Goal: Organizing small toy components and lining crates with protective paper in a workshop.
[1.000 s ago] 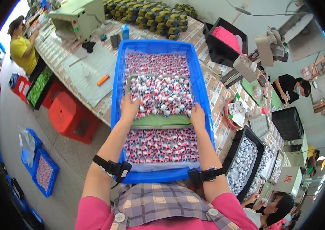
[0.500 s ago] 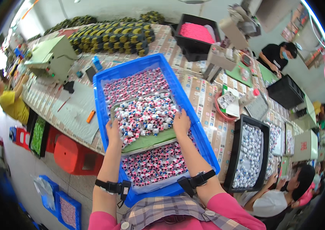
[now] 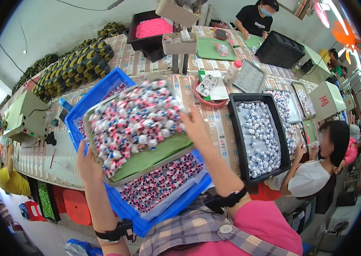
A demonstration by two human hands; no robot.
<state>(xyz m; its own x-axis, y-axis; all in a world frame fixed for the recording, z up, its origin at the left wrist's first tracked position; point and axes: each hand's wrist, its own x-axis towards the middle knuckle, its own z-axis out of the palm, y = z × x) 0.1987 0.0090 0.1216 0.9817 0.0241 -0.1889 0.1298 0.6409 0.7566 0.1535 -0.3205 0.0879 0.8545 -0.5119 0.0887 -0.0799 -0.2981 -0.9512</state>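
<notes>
Both my hands hold a shallow metal tray up over a large blue plastic crate. A green liner shows along the tray's near side. Heaped on it are many small white, pink and blue painted pieces. My left hand grips the left edge, and my right hand grips the right edge, its fingertips partly hidden. Below the tray, similar pink and dark pieces lie spread on a pale sheet in the crate.
Right of the crate stands a black bin of white and blue pieces. Beyond are a pink basket, a capped bottle and a grey tray. People sit at the right and far side. A red stool stands at left.
The tray has come up out of the crate, closer to me and tilted, with both hands still on it. My view has turned to the right.
</notes>
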